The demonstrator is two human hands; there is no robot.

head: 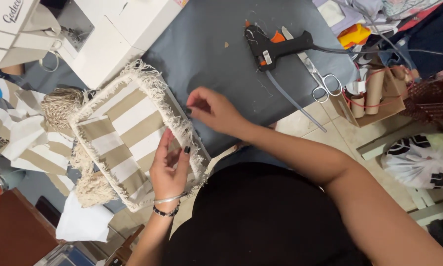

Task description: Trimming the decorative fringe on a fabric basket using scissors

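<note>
Worktop (221,44) covered in grey cloth fills the view, with a white sewing machine (108,39) at its far left corner. On the near left edge lies a striped panel (120,135), beige and white, edged all round with cream fringe (157,88). Beyond it, toward the right, rest a black glue gun (273,47) and a pair of scissors (320,79), well apart from the panel.

Your left hand (169,170) presses on the panel's near edge, fingers spread flat over the fringe, wrist ringed with bracelets (167,204). Your right hand (214,111) hovers just beside the panel's right edge, thumb and fingertips pinched together on something too small to make out, perhaps a strand of fringe.

By the look of it, you are fixing or tidying the fringe along that right edge. A next move would likely call for holding the panel steady with the left hand while the right seats the fringe against the edge.
</note>
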